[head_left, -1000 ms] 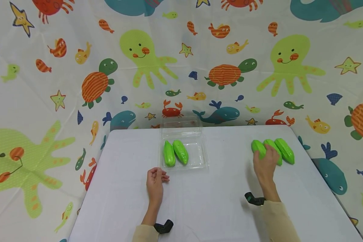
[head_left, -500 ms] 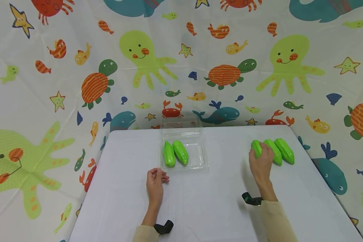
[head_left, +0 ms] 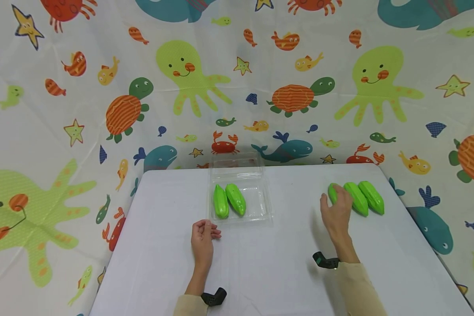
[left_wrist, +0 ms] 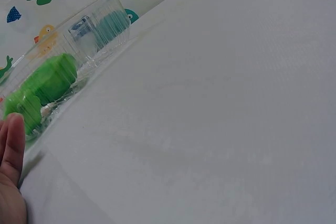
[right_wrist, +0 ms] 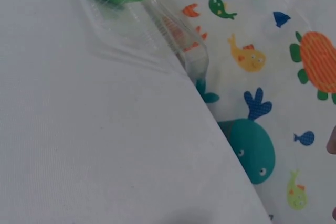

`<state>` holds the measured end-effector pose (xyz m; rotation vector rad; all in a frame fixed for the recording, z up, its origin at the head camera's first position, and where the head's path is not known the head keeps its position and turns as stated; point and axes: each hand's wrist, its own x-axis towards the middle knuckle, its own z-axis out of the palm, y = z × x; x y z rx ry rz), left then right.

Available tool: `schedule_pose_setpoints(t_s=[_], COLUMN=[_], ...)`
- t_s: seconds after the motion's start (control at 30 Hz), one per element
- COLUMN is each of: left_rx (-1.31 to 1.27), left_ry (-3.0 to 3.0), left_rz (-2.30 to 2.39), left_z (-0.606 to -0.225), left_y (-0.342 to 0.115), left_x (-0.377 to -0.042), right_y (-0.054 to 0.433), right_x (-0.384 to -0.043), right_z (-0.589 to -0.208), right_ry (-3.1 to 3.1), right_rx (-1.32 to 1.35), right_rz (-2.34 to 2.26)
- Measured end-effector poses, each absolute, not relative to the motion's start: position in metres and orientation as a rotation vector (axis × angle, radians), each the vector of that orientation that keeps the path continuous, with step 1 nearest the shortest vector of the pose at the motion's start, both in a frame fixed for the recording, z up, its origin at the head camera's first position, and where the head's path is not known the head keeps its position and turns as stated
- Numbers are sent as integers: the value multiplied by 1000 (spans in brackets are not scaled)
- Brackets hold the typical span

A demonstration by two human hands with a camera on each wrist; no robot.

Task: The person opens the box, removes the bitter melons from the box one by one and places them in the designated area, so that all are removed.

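My right hand (head_left: 337,213) is over the leftmost of three glossy green, ribbed, cucumber-like toy vegetables at the table's right. Its thumb stands apart from the fingers, and the hand hides much of that green vegetable (head_left: 332,193). Beside it lie the middle vegetable (head_left: 356,199) and the right one (head_left: 371,197). My left hand (head_left: 202,237) rests on the table with loosely bent fingers, holding nothing, just in front of a clear plastic clamshell box (head_left: 256,216). Inside the box's left half lie two similar vegetables, the left (head_left: 220,202) and the right (head_left: 236,199).
The box's lid (head_left: 237,161) stands raised at the table's back edge. A white cloth covers the table (head_left: 268,267). Behind and at both sides hangs a curtain (head_left: 237,96) printed with sea animals. Each wrist carries a small black camera.
My right hand has shifted left, from between the left and middle vegetables to over the left one, and its thumb has spread away. The left hand and the boxed vegetables have stayed put.
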<state>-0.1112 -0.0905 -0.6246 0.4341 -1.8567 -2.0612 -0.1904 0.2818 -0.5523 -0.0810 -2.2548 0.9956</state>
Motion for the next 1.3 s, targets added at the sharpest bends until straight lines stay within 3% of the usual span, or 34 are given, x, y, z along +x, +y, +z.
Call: schedule_pose_setpoints(t_s=[0.5, 0.83, 1.3], left_rx=[436, 394, 402], left_ry=[-1850, -1865, -1856], left_rz=[-2049, -2047, -2054], left_z=[-627, -598, -596], left_y=[-91, -86, -86], left_x=[-112, -102, -102], right_y=[266, 252, 234], right_x=[-191, -191, -191], right_z=[-548, -547, -546], right_ry=[-2330, -2317, -2351], right_rx=[-107, -56, -18], right_rz=[1000, 1010, 1036])
